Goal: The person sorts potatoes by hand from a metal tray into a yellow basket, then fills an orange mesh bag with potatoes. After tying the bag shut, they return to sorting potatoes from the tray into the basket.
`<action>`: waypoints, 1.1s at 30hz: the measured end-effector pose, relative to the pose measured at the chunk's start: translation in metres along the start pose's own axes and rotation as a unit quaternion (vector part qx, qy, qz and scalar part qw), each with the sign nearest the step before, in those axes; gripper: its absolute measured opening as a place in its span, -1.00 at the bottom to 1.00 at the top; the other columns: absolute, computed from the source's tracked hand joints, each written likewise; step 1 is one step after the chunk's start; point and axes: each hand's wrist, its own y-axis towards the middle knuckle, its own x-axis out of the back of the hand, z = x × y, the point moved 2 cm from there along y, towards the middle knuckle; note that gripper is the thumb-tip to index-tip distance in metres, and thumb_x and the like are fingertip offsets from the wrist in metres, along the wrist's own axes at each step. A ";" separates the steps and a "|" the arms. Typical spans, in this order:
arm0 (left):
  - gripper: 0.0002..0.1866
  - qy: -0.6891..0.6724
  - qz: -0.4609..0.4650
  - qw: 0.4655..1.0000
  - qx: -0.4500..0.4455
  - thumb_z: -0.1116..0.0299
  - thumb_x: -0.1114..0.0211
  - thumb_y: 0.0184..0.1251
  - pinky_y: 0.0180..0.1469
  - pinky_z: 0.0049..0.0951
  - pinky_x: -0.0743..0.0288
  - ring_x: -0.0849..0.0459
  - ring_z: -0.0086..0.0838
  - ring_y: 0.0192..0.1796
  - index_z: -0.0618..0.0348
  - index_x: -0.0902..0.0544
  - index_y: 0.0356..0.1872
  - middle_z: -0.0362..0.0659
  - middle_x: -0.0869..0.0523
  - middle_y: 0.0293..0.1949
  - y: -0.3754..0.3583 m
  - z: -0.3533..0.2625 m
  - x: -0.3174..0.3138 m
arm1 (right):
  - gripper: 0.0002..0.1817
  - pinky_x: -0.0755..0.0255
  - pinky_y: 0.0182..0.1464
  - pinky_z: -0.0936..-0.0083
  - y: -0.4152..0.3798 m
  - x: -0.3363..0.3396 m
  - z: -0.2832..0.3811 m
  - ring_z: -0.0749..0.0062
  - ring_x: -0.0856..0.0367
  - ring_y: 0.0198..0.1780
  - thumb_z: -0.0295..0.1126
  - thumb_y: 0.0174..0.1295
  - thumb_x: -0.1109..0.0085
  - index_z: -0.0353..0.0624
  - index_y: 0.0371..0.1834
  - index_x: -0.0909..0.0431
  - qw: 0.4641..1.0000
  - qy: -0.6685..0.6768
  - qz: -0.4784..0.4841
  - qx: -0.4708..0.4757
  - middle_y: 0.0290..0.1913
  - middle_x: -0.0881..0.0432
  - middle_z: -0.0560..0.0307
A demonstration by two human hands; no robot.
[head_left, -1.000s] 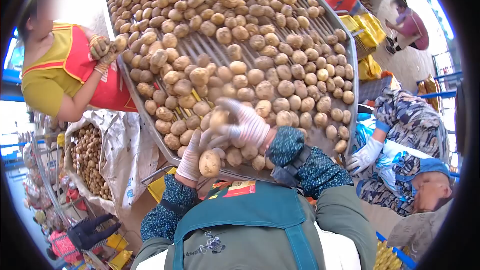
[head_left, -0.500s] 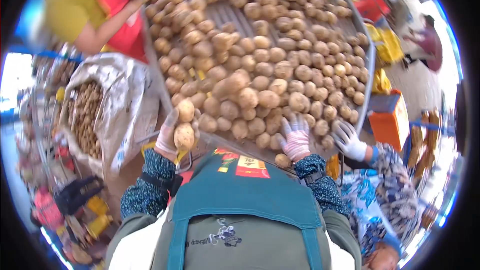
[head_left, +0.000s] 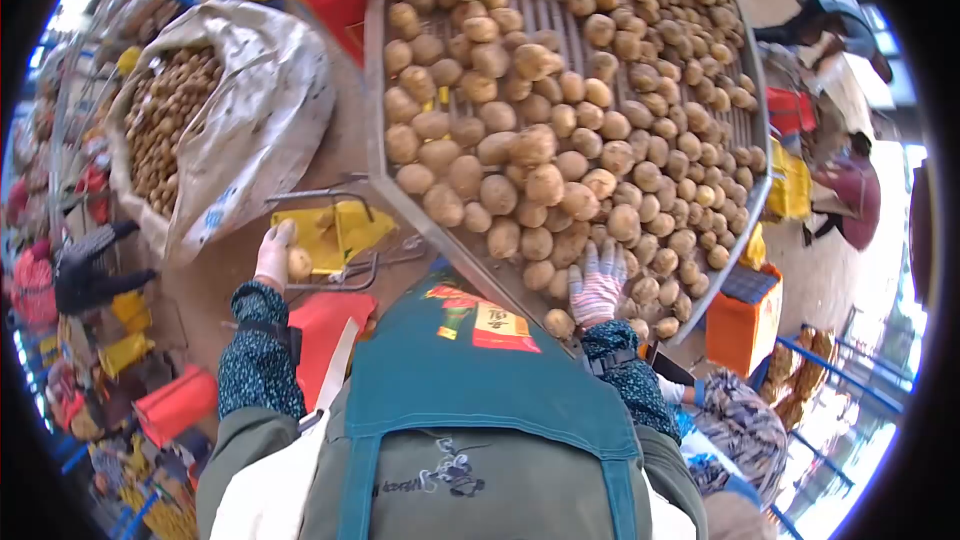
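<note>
My left hand (head_left: 273, 252), in a pale glove, is closed around potatoes (head_left: 299, 262) left of the table, above the floor and beside a yellow bag on a metal frame. My right hand (head_left: 598, 285), in a striped pale glove, lies with fingers spread on the potatoes (head_left: 625, 223) at the near edge of the slatted metal table (head_left: 430, 230). A single potato (head_left: 559, 324) sits at the table edge, just left of my right wrist.
A big white sack (head_left: 270, 90) of potatoes stands at the left. Yellow bag (head_left: 345, 237) in a metal frame near my left hand. Orange crate (head_left: 742, 325) at the right. A co-worker's patterned sleeve (head_left: 735, 420) is at lower right; another co-worker's arm reaches in at the top.
My left hand has moved left, away from the table edge, with potatoes in it. The view has turned left. The co-worker's gloved hand at the right has drawn back from the potatoes.
</note>
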 end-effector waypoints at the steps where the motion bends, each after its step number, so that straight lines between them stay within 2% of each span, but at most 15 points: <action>1: -0.36 0.017 -0.034 0.999 -0.016 0.13 -0.37 0.44 0.19 -0.37 -0.55 -0.64 -0.37 0.13 0.33 -0.47 0.39 -0.08 -0.66 0.17 -0.001 -0.001 -0.009 | -0.31 0.04 0.57 -0.19 0.000 0.003 0.001 -0.29 -0.08 0.59 -0.01 0.29 -0.21 -0.11 0.44 -0.44 1.000 0.006 0.015 -0.014 0.55 -0.22 -0.28; 3: -0.25 0.023 -0.033 0.999 -0.027 0.13 -0.42 0.39 0.24 -0.33 -0.54 -0.63 -0.29 0.19 0.36 -0.37 0.46 -0.01 -0.64 0.23 0.009 0.004 -0.017 | -0.30 0.04 0.58 -0.16 -0.002 0.005 0.001 -0.25 -0.08 0.60 -0.01 0.27 -0.23 -0.11 0.43 -0.44 0.999 0.039 0.015 -0.028 0.55 -0.22 -0.25; 5: -0.28 0.157 -0.095 0.978 0.096 0.16 -0.42 0.38 0.27 -0.33 -0.52 -0.64 -0.25 0.20 0.39 -0.42 0.42 0.04 -0.65 0.20 -0.008 -0.022 -0.040 | -0.28 0.04 0.58 -0.14 -0.003 0.012 0.001 -0.22 -0.08 0.60 -0.01 0.26 -0.24 -0.12 0.45 -0.42 0.997 0.072 0.021 -0.023 0.55 -0.22 -0.24; 7: -0.38 0.382 -0.140 0.905 -0.126 0.20 -0.42 0.37 0.25 -0.33 -0.53 -0.67 -0.24 0.15 0.42 -0.52 0.31 0.11 -0.69 0.13 0.041 0.005 -0.022 | -0.26 0.04 0.58 -0.13 -0.008 0.022 0.008 -0.23 -0.08 0.60 -0.02 0.25 -0.25 -0.14 0.45 -0.40 0.996 0.083 0.017 -0.037 0.55 -0.22 -0.22; 8: -0.54 0.376 -0.164 0.881 -0.235 0.30 -0.39 0.40 0.22 -0.34 -0.52 -0.69 -0.28 0.09 0.39 -0.61 0.21 0.10 -0.73 0.05 0.025 -0.014 -0.041 | -0.26 0.04 0.58 -0.13 -0.012 0.026 0.014 -0.23 -0.09 0.60 -0.03 0.23 -0.26 -0.15 0.45 -0.40 0.994 0.095 0.032 -0.033 0.55 -0.23 -0.22; 9: -0.54 0.378 -0.160 0.879 -0.243 0.30 -0.39 0.40 0.22 -0.34 -0.52 -0.69 -0.28 0.09 0.39 -0.61 0.21 0.10 -0.73 0.05 0.001 -0.039 -0.065 | -0.25 0.05 0.58 -0.14 -0.015 0.031 0.021 -0.22 -0.09 0.59 -0.04 0.22 -0.27 -0.16 0.45 -0.40 0.993 0.107 0.047 -0.027 0.55 -0.23 -0.22; 11: -0.65 0.228 -0.036 0.899 -0.373 0.40 -0.35 0.44 0.17 -0.34 -0.54 -0.70 -0.31 0.02 0.35 -0.64 0.16 0.04 -0.75 0.00 -0.047 -0.095 -0.121 | -0.27 0.05 0.58 -0.15 -0.027 0.034 0.037 -0.19 -0.12 0.59 -0.03 0.19 -0.28 -0.12 0.42 -0.43 0.992 0.120 0.022 0.011 0.54 -0.26 -0.17; 13: -0.70 0.231 0.089 0.883 -0.399 0.49 -0.32 0.44 0.13 -0.36 -0.56 -0.71 -0.34 -0.02 0.33 -0.65 0.14 -0.03 -0.76 -0.04 -0.063 -0.115 -0.171 | -0.30 0.05 0.58 -0.15 -0.049 0.027 0.049 -0.15 -0.14 0.59 -0.03 0.19 -0.28 -0.04 0.41 -0.46 0.991 0.063 0.063 0.102 0.53 -0.31 -0.12; 15: -0.70 0.257 0.176 0.800 -0.513 0.51 -0.34 0.41 0.10 -0.34 -0.58 -0.72 -0.32 -0.08 0.32 -0.66 0.12 -0.02 -0.75 -0.05 -0.095 -0.141 -0.234 | -0.39 -0.04 0.56 -0.11 -0.059 0.020 0.043 -0.09 -0.24 0.54 -0.10 0.23 -0.24 0.05 0.38 -0.49 0.994 0.048 0.067 0.068 0.47 -0.39 -0.06; 17: -0.66 0.234 0.253 0.791 -0.505 0.52 -0.37 0.35 0.15 -0.28 -0.57 -0.72 -0.20 0.00 0.31 -0.65 0.13 0.03 -0.73 0.01 -0.112 -0.150 -0.290 | -0.41 -0.09 0.53 -0.07 -0.061 0.018 0.040 -0.05 -0.30 0.51 -0.17 0.21 -0.25 0.04 0.36 -0.51 0.996 0.041 0.035 0.068 0.44 -0.43 -0.03; 19: -0.56 0.264 0.234 0.681 -0.641 0.48 -0.41 0.30 0.25 -0.16 -0.53 -0.66 -0.03 0.14 0.31 -0.61 0.20 0.11 -0.68 0.10 -0.119 -0.157 -0.339 | -0.41 -0.11 0.53 -0.05 -0.064 0.007 0.035 -0.02 -0.31 0.50 -0.21 0.19 -0.25 0.03 0.35 -0.51 0.997 0.050 0.010 0.053 0.44 -0.44 -0.01; 24: -0.46 0.335 0.210 0.570 -0.721 0.34 -0.44 0.28 0.33 0.02 -0.44 -0.55 0.12 0.25 0.32 -0.54 0.25 0.17 -0.61 0.18 -0.163 -0.172 -0.406 | -0.43 -0.21 0.48 0.01 -0.075 0.011 0.027 0.00 -0.39 0.44 -0.26 0.14 -0.28 -0.04 0.28 -0.53 0.993 0.092 -0.069 0.038 0.35 -0.50 0.02; 28: -0.48 0.337 0.240 0.493 -0.766 0.32 -0.46 0.24 0.38 0.01 -0.38 -0.54 0.06 0.29 0.30 -0.59 0.20 0.10 -0.63 0.19 -0.206 -0.141 -0.413 | -0.42 -0.17 0.50 -0.01 -0.108 0.018 0.011 -0.06 -0.36 0.47 -0.14 0.23 -0.31 -0.09 0.30 -0.51 0.989 0.115 -0.082 -0.034 0.41 -0.46 -0.06; 29: -0.47 0.337 0.261 0.475 -0.769 0.32 -0.47 0.23 0.39 0.01 -0.37 -0.53 0.06 0.31 0.29 -0.59 0.20 0.09 -0.63 0.21 -0.217 -0.128 -0.410 | -0.42 -0.16 0.51 -0.03 -0.129 0.019 -0.002 -0.09 -0.34 0.48 -0.14 0.28 -0.29 -0.13 0.33 -0.49 0.970 0.110 -0.153 -0.152 0.43 -0.44 -0.11; 33: -0.41 0.391 0.448 0.394 -0.701 0.27 -0.46 0.14 0.43 0.10 -0.28 -0.44 0.06 0.40 0.24 -0.57 0.22 0.03 -0.59 0.27 -0.268 -0.066 -0.409 | -0.41 -0.18 0.53 0.06 -0.203 -0.026 -0.040 -0.24 -0.31 0.47 -0.21 0.41 -0.22 -0.30 0.40 -0.40 0.744 0.246 -0.375 -0.496 0.45 -0.37 -0.32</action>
